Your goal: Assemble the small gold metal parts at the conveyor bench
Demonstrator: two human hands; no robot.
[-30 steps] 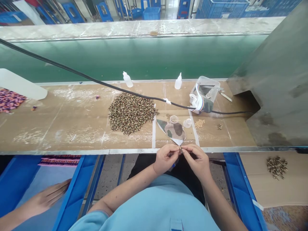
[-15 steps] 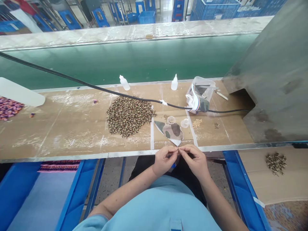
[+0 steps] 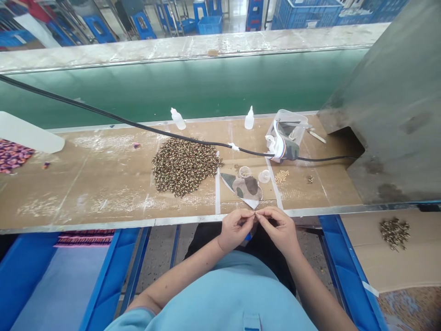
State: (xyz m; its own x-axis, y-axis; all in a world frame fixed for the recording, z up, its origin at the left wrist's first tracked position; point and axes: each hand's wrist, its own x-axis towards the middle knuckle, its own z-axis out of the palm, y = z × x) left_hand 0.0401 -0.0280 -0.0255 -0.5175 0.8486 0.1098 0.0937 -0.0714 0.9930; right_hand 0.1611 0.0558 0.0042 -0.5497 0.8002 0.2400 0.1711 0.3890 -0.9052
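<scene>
Left hand point(image 3: 236, 231) and right hand point(image 3: 277, 231), both nearly closed, pinch a tiny bead point(image 3: 255, 214) between them, just over the front edge of the worktop point(image 3: 103, 202). The bead, a mere speck here, is likely light, hard and easily dropped, so it is best taken by fingertip pinch. Behind lie a camouflage cloth point(image 3: 246, 187) and a bead heap point(image 3: 184, 168).

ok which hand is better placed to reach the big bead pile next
Left, probably: the left hand sits on the side nearer the mottled bead pile, while the right hand is farther off. Both pinch one tiny piece.
</scene>
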